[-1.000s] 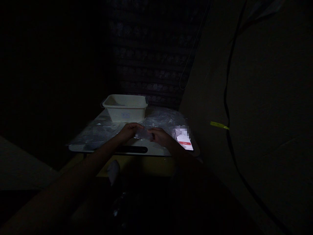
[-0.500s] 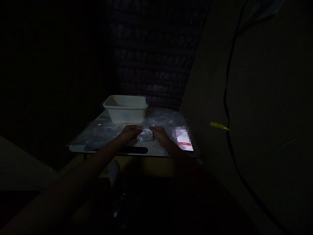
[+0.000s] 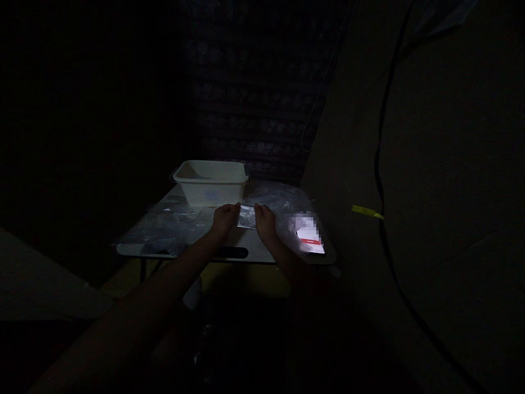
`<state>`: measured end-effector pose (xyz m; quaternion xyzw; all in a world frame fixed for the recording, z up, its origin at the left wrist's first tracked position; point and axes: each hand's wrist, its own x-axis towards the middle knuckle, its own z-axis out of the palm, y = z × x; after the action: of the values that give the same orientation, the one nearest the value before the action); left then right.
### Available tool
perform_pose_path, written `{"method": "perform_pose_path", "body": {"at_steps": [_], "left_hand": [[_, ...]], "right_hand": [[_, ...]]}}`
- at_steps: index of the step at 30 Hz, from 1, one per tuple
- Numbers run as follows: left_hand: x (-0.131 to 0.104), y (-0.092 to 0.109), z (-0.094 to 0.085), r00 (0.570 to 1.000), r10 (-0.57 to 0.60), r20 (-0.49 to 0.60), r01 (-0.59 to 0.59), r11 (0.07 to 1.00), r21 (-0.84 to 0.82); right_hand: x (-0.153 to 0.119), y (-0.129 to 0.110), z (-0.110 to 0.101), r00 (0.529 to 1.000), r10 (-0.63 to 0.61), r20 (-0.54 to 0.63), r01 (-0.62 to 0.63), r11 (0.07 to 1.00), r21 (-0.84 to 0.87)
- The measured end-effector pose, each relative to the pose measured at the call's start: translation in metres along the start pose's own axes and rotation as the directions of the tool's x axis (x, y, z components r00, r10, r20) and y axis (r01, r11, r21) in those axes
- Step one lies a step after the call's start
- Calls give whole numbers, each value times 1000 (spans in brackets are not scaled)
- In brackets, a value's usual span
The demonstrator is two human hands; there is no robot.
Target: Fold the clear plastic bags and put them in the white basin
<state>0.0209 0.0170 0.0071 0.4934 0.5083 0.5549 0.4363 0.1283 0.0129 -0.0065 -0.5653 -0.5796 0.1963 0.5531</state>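
Note:
A small clear plastic bag (image 3: 246, 216) is stretched flat between my two hands, above the front middle of the white table (image 3: 258, 250). My left hand (image 3: 225, 220) is closed on its left edge, with the thumb on top. My right hand (image 3: 264, 220) pinches the right edge in the same way. The scene is dark, and what the bag contains, if anything, cannot be made out.
A cream tub (image 3: 213, 191) with side handles stands at the table's back left. Clear plastic sheets (image 3: 168, 224) lie on the left, more behind my hands. A lit phone (image 3: 310, 235) lies at the right edge. A black cable (image 3: 378, 164) hangs further right.
The plastic bag, crumpled before, is now pulled flat and smooth. My hands have turned more upright, and the left one has moved a little right.

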Motion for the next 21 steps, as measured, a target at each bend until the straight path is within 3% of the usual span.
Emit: {"method": "perform_pose_path", "body": {"at_steps": [4, 12, 21], "left_hand": [[5, -5, 5, 991, 128, -41, -117, 973, 198], [5, -9, 14, 968, 248, -25, -209, 863, 461], [4, -11, 16, 928, 369, -51, -279, 780, 561]], "right_hand": [[2, -1, 1, 999, 24, -30, -26, 999, -47], [2, -4, 0, 998, 12, -69, -20, 993, -112], [3, 6, -5, 998, 43, -45, -50, 986, -162]]}}
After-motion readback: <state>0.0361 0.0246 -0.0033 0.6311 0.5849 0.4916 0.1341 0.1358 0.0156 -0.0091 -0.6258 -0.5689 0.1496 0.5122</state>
